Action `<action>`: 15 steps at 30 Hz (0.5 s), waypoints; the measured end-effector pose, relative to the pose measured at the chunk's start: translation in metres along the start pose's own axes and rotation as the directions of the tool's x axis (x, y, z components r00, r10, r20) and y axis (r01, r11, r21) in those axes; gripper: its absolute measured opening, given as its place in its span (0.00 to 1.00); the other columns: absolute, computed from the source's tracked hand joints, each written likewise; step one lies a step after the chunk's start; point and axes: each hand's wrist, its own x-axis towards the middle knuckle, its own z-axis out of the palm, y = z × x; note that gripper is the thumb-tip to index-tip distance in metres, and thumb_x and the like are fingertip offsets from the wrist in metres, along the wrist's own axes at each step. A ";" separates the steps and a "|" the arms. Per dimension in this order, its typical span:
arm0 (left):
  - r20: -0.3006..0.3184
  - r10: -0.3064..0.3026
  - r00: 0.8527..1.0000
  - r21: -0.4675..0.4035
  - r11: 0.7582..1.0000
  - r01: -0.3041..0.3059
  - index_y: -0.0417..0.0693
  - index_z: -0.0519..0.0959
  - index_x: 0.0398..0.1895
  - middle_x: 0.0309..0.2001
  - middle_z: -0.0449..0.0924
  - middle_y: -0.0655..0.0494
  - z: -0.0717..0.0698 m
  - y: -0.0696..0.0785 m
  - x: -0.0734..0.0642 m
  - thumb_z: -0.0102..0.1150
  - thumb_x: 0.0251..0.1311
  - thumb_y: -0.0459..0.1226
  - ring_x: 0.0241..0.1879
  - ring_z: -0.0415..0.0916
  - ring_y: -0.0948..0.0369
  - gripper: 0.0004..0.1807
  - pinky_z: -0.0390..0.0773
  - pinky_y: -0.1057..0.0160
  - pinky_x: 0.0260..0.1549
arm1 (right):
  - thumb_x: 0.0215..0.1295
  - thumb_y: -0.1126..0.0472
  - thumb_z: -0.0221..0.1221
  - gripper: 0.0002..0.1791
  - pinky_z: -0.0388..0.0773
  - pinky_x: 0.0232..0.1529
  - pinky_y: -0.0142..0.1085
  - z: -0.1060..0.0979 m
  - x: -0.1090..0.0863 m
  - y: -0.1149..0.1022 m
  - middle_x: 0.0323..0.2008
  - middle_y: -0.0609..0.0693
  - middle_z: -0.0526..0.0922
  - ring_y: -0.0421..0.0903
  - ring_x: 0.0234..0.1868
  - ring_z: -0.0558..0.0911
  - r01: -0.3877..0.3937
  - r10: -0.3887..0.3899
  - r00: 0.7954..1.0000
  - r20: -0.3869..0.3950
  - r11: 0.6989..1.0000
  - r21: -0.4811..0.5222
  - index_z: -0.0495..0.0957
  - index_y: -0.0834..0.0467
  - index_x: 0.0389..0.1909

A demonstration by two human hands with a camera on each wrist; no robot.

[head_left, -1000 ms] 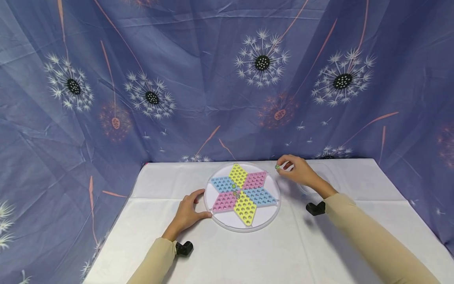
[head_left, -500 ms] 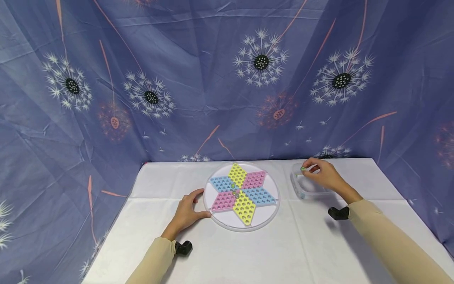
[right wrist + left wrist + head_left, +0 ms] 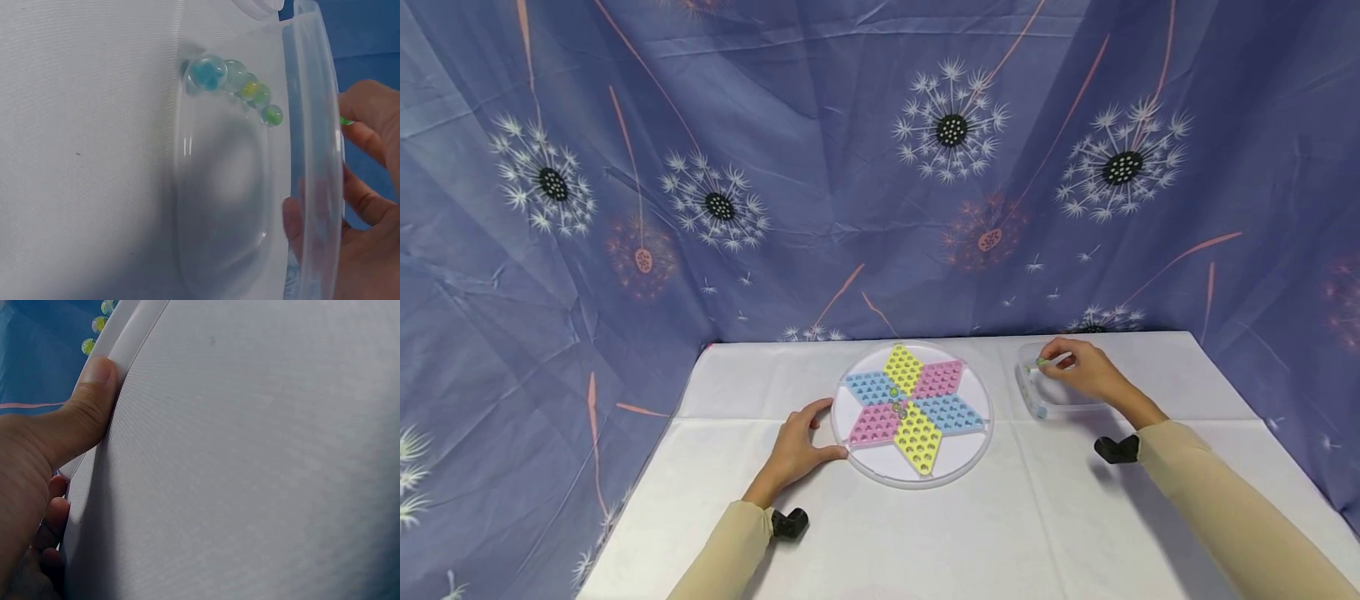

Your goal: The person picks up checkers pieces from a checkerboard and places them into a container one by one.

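Note:
A round white Chinese checkers board [image 3: 865,473] with a yellow, pink and blue star lies on the table, several marbles near its middle. My left hand [image 3: 799,447] holds the board's left rim; in the left wrist view its thumb [image 3: 94,387] presses on the rim and the other fingers are partly hidden. Over a clear plastic box [image 3: 1063,410], my right hand [image 3: 1086,371] pinches a green marble [image 3: 1042,362] between thumb and forefinger. In the right wrist view several blue, green and yellow marbles [image 3: 208,73] line one end of the box, and the pinched one barely shows.
White cloth [image 3: 1000,542] covers the table. Behind it hangs a blue curtain [image 3: 850,167] with dandelion prints, reaching the table's back edge. The box stands right of the board, near that edge.
My right hand has moved right, from beside the board to over the box, then sunk slightly, with the green marble still pinched. The left hand and board stay put.

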 end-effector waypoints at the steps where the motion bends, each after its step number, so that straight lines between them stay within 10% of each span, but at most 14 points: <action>1: 0.001 0.001 1.000 0.001 1.000 -0.001 0.49 0.70 0.74 0.40 0.70 0.55 0.000 0.000 0.000 0.85 0.41 0.48 0.39 0.63 0.58 0.53 0.66 0.56 0.43 | 0.71 0.57 0.65 0.09 0.78 0.47 0.55 0.000 0.000 0.000 0.52 0.60 0.82 0.59 0.47 0.82 -0.006 0.006 1.000 0.010 1.000 0.000 0.82 0.56 0.47; 15: -0.002 0.001 1.000 0.009 1.000 -0.001 0.48 0.70 0.74 0.40 0.71 0.55 0.001 -0.001 0.000 0.85 0.42 0.48 0.39 0.63 0.57 0.53 0.66 0.55 0.43 | 0.68 0.63 0.66 0.06 0.78 0.44 0.49 0.005 0.003 0.002 0.48 0.61 0.83 0.54 0.42 0.83 -0.005 0.005 0.999 0.044 1.000 -0.002 0.83 0.58 0.43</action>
